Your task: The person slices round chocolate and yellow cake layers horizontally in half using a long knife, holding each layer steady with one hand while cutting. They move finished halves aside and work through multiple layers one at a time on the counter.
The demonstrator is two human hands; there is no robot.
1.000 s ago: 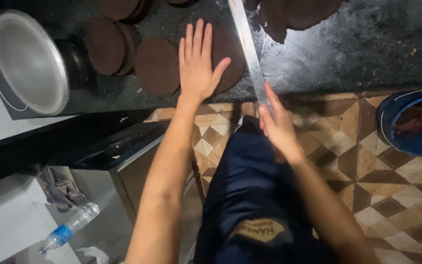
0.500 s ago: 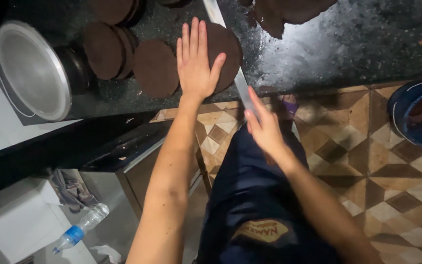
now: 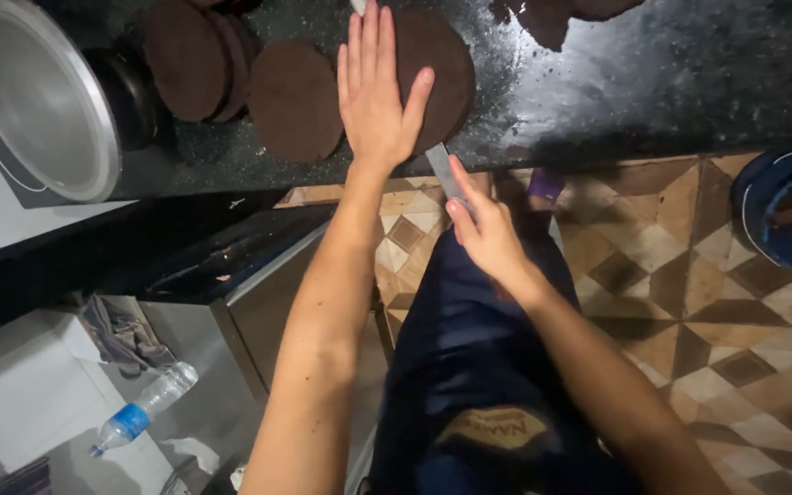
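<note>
The left hand (image 3: 379,92) lies flat, fingers spread, on a round dark cake layer (image 3: 433,73) at the edge of the black speckled countertop (image 3: 653,82). The right hand (image 3: 486,234) grips a long knife (image 3: 442,174) whose blade enters the layer's side (tip hidden). More cake layers (image 3: 293,99) lie beside a metal pan (image 3: 34,96). Patterned tile floor (image 3: 689,275) below.

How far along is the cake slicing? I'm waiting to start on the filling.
Done, it seems: several flat brown rounds already lie on the dark counter beside a metal pan. In hand: the left hand presses flat on one round cake while the right hand holds a long knife running under it. Left: that cut looks unfinished; broken cake pieces lie at the counter's far edge.
</note>
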